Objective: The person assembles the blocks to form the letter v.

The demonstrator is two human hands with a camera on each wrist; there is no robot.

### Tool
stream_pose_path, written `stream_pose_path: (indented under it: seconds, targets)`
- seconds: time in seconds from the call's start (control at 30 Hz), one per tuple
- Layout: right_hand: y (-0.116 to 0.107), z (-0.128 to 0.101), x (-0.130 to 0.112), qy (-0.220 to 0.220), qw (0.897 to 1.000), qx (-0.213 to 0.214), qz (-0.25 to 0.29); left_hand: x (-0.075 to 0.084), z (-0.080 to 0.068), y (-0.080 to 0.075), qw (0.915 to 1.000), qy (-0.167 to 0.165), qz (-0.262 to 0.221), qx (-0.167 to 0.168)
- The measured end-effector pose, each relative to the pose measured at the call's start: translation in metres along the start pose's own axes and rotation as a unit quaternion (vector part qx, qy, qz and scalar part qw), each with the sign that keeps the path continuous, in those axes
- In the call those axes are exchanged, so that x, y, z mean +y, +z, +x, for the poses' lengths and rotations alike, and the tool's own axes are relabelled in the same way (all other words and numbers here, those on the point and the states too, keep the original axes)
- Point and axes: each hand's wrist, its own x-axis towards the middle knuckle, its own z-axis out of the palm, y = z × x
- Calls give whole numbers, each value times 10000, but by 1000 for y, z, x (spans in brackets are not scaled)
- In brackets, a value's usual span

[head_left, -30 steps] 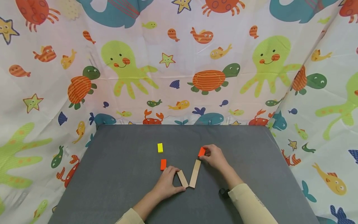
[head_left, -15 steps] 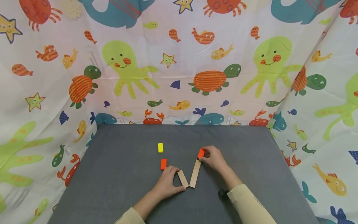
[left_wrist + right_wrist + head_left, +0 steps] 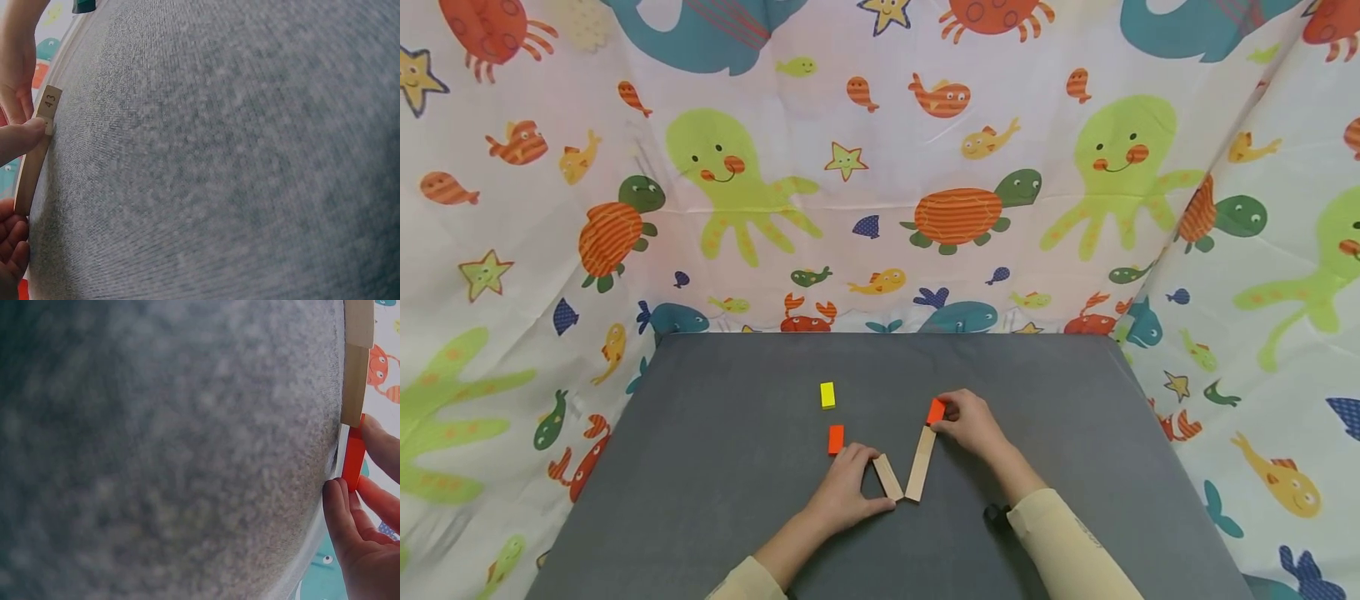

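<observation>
Two plain wooden blocks stand out on the grey table in a V, their near ends meeting. My left hand (image 3: 842,492) spans the left wooden block (image 3: 888,477) lengthwise, thumb at its near end and fingers at its far end. At the far end of the right wooden block (image 3: 921,464), my right hand (image 3: 973,425) pinches an orange block (image 3: 936,411) between thumb and fingers. The right wrist view has this orange block (image 3: 354,456) right at the wooden block's end. In the left wrist view, a wooden block end (image 3: 50,100) bears the number 43.
Left of the V lie another orange block (image 3: 836,440), just beyond my left fingers, and a yellow block (image 3: 827,395) farther back. The grey table (image 3: 722,400) ends at a curtain (image 3: 835,200) printed with sea animals. A dark object (image 3: 997,517) shows beside the right sleeve.
My right hand has brought the orange block slightly left and nearer, closing the small gap to the far end of the right wooden block. The left hand keeps its place.
</observation>
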Motion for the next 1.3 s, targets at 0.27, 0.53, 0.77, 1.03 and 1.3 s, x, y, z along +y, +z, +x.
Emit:
stream_pose_path:
  seconds: [0.27,0.53,0.77,1.03,1.3]
  targets:
    - [3,-1,1,68,10000,-48,-25,1,-1,1,10000,-40,24,-41]
    - [4,0,0,150,9998,-89,-86,1,-1,2,9998,-147,4,-133]
    - [4,-1,-2,195,9997,-149,-91,0,0,2,9999,-105,-7,-108]
    - [4,1,-1,153,9997,-166,-74,-1,-1,2,10000,-50,-19,-27]
    - [5,1,1,166,9997,-198,-4,-2,-1,2,10000,-18,-21,22]
